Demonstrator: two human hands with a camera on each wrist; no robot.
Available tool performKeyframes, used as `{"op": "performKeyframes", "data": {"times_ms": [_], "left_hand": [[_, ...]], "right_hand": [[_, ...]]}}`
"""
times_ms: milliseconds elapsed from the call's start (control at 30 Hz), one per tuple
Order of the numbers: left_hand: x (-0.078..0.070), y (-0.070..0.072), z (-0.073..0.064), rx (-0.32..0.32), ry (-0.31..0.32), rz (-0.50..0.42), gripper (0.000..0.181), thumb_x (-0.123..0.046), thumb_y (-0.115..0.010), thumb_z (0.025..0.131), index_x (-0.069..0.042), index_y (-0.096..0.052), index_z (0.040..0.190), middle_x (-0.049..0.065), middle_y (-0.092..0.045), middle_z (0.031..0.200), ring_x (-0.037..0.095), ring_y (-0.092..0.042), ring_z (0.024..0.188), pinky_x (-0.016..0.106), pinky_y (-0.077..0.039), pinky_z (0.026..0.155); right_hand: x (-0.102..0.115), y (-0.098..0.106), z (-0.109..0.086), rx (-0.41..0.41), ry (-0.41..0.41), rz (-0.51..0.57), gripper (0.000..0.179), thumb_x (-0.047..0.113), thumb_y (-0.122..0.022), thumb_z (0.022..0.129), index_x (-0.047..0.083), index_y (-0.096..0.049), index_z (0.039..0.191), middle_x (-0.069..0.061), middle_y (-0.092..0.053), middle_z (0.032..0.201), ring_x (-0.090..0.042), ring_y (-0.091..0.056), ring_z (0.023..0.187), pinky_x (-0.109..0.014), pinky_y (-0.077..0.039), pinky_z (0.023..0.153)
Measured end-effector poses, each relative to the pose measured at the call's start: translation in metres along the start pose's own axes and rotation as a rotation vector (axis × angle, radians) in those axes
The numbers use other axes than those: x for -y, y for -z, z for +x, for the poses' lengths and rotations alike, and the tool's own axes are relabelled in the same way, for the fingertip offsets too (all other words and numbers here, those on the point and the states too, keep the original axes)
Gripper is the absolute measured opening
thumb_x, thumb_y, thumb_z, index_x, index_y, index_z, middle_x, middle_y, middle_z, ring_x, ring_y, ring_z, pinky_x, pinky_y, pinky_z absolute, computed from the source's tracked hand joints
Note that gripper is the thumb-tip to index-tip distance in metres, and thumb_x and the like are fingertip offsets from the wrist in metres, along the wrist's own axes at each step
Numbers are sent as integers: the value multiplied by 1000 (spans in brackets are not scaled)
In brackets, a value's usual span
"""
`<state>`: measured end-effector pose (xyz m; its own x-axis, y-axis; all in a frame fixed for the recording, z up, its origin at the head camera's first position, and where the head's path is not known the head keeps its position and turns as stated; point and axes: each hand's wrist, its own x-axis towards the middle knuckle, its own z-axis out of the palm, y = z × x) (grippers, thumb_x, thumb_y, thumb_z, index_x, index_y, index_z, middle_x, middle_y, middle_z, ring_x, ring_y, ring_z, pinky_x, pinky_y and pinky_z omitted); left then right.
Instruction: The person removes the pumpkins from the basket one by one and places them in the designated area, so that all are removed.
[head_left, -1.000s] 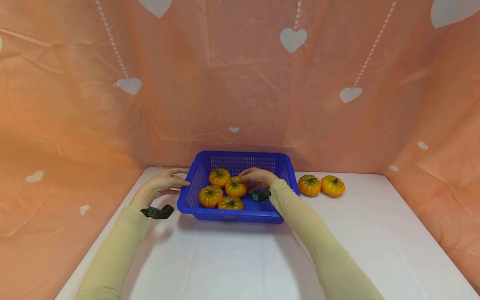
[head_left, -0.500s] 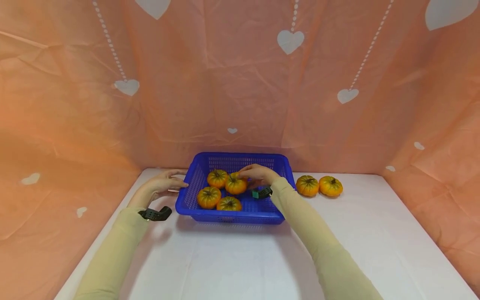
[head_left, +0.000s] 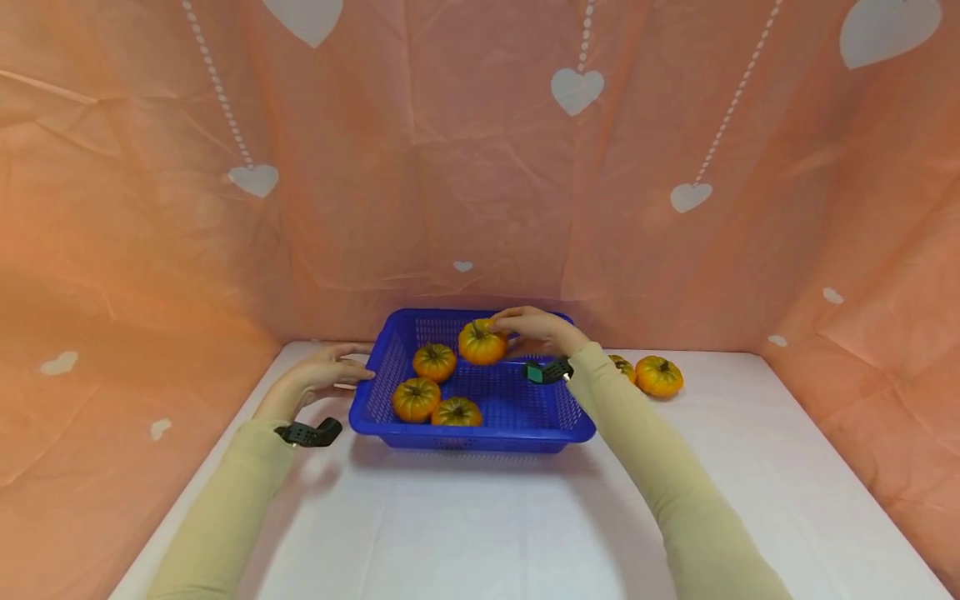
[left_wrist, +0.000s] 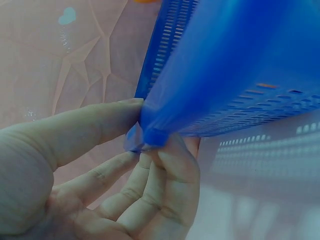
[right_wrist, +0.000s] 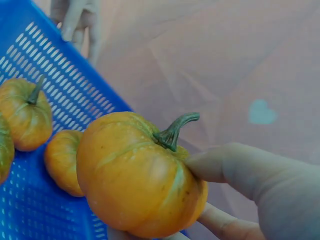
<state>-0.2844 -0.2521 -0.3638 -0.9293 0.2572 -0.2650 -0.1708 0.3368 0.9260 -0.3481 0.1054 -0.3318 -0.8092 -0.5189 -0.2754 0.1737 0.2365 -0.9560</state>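
Note:
My right hand [head_left: 536,329] grips a small orange pumpkin [head_left: 482,342] with a green stem, raised above the floor of a blue plastic basket [head_left: 472,439]. In the right wrist view the thumb presses near the stem of this pumpkin [right_wrist: 140,175] and the other fingers reach beneath it. With thumb above and fingers below, my left hand [left_wrist: 125,185] pinches the left rim of the basket [left_wrist: 200,85]. Three more pumpkins sit in the basket: one at the back [head_left: 434,362], one at the left [head_left: 416,400] and one at the front [head_left: 457,412].
Right of the basket, two pumpkins stand on the white table [head_left: 450,533]; one [head_left: 659,377] shows fully, the other [head_left: 624,367] is partly behind my right sleeve. A peach cloth [head_left: 480,167] with white hearts encloses the back and sides.
The right hand has lifted its pumpkin off the basket floor, moving up and slightly right. My left hand stays at the left rim. The view has shifted slightly.

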Motion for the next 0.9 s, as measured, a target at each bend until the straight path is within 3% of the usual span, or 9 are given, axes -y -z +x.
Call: {"op": "performKeyframes", "data": {"times_ms": [333,500,633,767,900], "left_hand": [[-2,-1,-1,11,-10,13,66,-12,-65,91,1,-30,146,18,-63,114,24,-64,95,39,-53,83],[0,0,-1,10,-16,13,69,-11,-66,91,2,-28,146,19,-62,116,24,-64,97,43,-52,86],[0,0,-1,5,-19,22,68,-11,-66,91,3,-29,146,19,-62,115,24,-64,97,44,-51,87],[1,-1,-1,7,-21,19,67,-11,-65,91,2,-29,146,22,-60,119,26,-63,99,45,-50,88],[2,-1,-1,2,-20,22,66,-12,-65,91,1,-30,146,24,-58,121,27,-63,101,45,-50,89]], "right_hand": [[4,35,-30,-50,48,56,48,16,-52,100,-5,-38,140,-21,-36,142,-40,-42,123,-51,-39,100],[3,53,-45,-73,61,116,52,16,-49,101,-5,-29,145,-22,-27,147,-41,-34,129,-52,-36,102],[0,68,-57,-76,78,137,54,18,-46,103,-3,-24,148,-20,-24,149,-28,-46,113,-51,-34,104],[-2,78,-73,-102,76,115,59,22,-46,102,-1,-21,150,-19,-33,138,-17,-47,91,-50,-34,104],[-3,87,-89,-138,49,135,61,24,-46,102,1,-17,151,-17,-32,137,-17,-51,97,-53,-34,103]]}}
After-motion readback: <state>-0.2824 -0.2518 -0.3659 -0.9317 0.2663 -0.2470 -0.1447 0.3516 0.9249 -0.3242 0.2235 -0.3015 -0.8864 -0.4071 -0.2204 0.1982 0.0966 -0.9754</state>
